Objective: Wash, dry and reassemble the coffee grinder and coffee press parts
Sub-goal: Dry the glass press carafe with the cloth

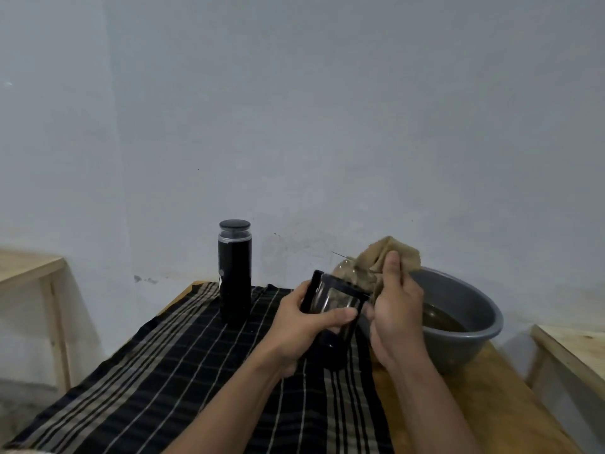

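Gripping a tilted clear glass coffee press beaker in a black frame (334,299), the left hand (304,326) had its fingers (340,314) curled round it above the black striped cloth (163,371) on the wooden counter (491,404). The right hand (396,309) clenched a beige rag (386,253) at the beaker's mouth. A tall black cylindrical coffee grinder (234,273) stood upright on the cloth to the left. A grey plastic basin (474,303) of brownish water sat just right of the hands.

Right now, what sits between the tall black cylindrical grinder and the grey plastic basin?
Head view: the left hand gripping the black-framed glass press beaker, and the right hand holding a brown cloth.
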The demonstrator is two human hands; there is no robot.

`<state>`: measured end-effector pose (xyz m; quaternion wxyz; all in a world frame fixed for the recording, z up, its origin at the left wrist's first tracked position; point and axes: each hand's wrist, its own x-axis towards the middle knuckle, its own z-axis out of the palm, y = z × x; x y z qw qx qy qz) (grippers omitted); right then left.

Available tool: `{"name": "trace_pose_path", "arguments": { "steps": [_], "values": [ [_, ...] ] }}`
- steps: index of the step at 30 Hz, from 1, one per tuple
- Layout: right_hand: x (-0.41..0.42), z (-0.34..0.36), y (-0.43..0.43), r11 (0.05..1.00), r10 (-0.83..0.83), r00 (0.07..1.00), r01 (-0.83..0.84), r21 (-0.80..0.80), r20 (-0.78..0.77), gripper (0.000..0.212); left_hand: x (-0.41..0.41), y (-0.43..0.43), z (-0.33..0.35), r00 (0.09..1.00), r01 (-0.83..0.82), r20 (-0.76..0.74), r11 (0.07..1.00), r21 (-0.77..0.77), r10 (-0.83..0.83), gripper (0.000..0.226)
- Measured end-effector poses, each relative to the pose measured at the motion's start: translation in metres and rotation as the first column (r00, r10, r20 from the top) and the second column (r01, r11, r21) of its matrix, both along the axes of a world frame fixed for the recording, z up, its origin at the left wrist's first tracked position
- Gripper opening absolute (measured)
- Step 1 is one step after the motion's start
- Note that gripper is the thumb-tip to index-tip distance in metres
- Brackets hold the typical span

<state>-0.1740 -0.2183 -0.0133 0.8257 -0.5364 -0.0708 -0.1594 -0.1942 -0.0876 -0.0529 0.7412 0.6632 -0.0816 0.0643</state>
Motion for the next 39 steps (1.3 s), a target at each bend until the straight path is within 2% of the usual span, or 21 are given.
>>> {"name": "trace_pose_path", "arguments": {
  "steps": [3, 5, 7, 10, 12, 14, 16, 19, 22, 24, 29, 35, 37, 38, 39],
  "values": [
    [-0.005, -0.004, -0.003, 0.999, -0.009, 1.0, 0.008, -0.041, -0.025, 0.037, -0.001, -0.002, -0.004, 0.997, 0.043, -0.05, 0.991, -0.127, -0.05, 0.059],
    [-0.013, -0.01, -0.001, 0.976, -0.054, 0.998, 0.061, -0.209, 0.037, 0.039, -0.003, -0.005, -0.001, 0.994, 0.046, -0.088, 0.977, -0.207, -0.066, 0.056],
    [-0.028, -0.021, 0.004, 0.909, -0.085, 0.987, 0.132, -0.396, 0.134, 0.043, -0.001, -0.005, 0.009, 0.992, 0.014, -0.116, 0.967, -0.255, -0.045, 0.058],
    [-0.042, -0.038, 0.006, 0.836, 0.009, 0.969, 0.128, -0.533, 0.247, 0.042, 0.006, 0.007, 0.026, 0.989, -0.143, -0.075, 0.963, -0.23, 0.129, 0.058],
    [-0.043, -0.042, 0.006, 0.805, 0.084, 0.962, 0.088, -0.587, 0.261, 0.041, 0.01, 0.019, 0.03, 0.961, -0.274, -0.006, 0.948, -0.161, 0.277, 0.061],
    [-0.04, -0.04, 0.007, 0.812, 0.079, 0.977, 0.054, -0.581, 0.2, 0.041, 0.01, 0.026, 0.028, 0.936, -0.339, 0.061, 0.935, -0.103, 0.346, 0.05],
    [-0.031, -0.036, 0.005, 0.857, -0.018, 0.993, 0.075, -0.51, 0.115, 0.046, 0.007, 0.035, 0.02, 0.905, -0.407, 0.117, 0.913, -0.034, 0.408, 0.042],
    [-0.007, -0.035, -0.006, 0.962, -0.123, 0.989, 0.097, -0.256, -0.087, 0.042, 0.002, 0.061, -0.001, 0.841, -0.526, 0.193, 0.848, 0.069, 0.506, 0.058],
    [0.001, -0.037, -0.016, 0.999, -0.042, 0.976, 0.039, -0.015, -0.215, 0.032, 0.0, 0.091, -0.028, 0.797, -0.603, 0.208, 0.763, 0.23, 0.567, 0.076],
    [0.001, -0.041, -0.018, 0.999, 0.011, 0.971, -0.002, 0.035, -0.239, 0.035, -0.002, 0.106, -0.044, 0.766, -0.641, 0.19, 0.708, 0.296, 0.614, 0.08],
    [-0.001, -0.056, -0.008, 0.993, -0.024, 0.964, -0.007, -0.114, -0.263, 0.037, 0.004, 0.121, -0.084, 0.781, -0.58, 0.088, 0.666, 0.469, 0.619, 0.088],
    [0.003, -0.064, -0.003, 0.966, -0.041, 0.964, -0.029, -0.256, -0.263, 0.037, 0.002, 0.123, -0.099, 0.788, -0.543, -0.014, 0.705, 0.456, 0.616, 0.083],
    [0.005, -0.067, -0.005, 0.952, -0.052, 0.97, -0.024, -0.307, -0.236, 0.033, 0.0, 0.124, -0.1, 0.796, -0.531, -0.017, 0.711, 0.461, 0.605, 0.096],
    [0.006, -0.068, -0.006, 0.945, -0.058, 0.973, -0.017, -0.326, -0.221, 0.031, 0.0, 0.123, -0.1, 0.786, -0.539, -0.007, 0.692, 0.481, 0.618, 0.112],
    [0.008, -0.069, -0.007, 0.941, -0.062, 0.976, -0.013, -0.339, -0.208, 0.03, -0.002, 0.121, -0.098, 0.747, -0.571, 0.015, 0.629, 0.528, 0.665, 0.128]
  ]
}}
